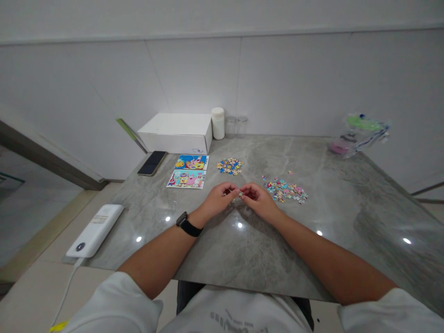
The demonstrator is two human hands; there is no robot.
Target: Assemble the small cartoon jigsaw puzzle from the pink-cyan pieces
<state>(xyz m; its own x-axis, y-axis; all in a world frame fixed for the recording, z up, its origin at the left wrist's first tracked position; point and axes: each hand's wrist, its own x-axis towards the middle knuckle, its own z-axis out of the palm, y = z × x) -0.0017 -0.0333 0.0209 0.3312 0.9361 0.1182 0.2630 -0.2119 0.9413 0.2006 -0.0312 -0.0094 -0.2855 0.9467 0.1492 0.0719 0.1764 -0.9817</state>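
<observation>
Close together above the grey table, my left hand [221,198] and my right hand [258,200] pinch small jigsaw puzzle pieces [240,194] between their fingertips. The pieces are tiny and partly hidden by the fingers. Just right of my right hand lies a loose pile of mixed-colour puzzle pieces [286,190]. Beyond my hands is a second pile of blue and yellow puzzle pieces [229,166]. Two cartoon picture cards, an upper blue card [192,162] and a lower light-blue card [187,179], lie beyond my left hand.
A black phone [152,163] lies left of the cards. Behind stand a white box [176,132], a white bottle [218,124] and two clear glasses [242,126]. A plastic bag [359,134] sits at the back right corner. A white power bank [96,231] with a cable rests at the left edge.
</observation>
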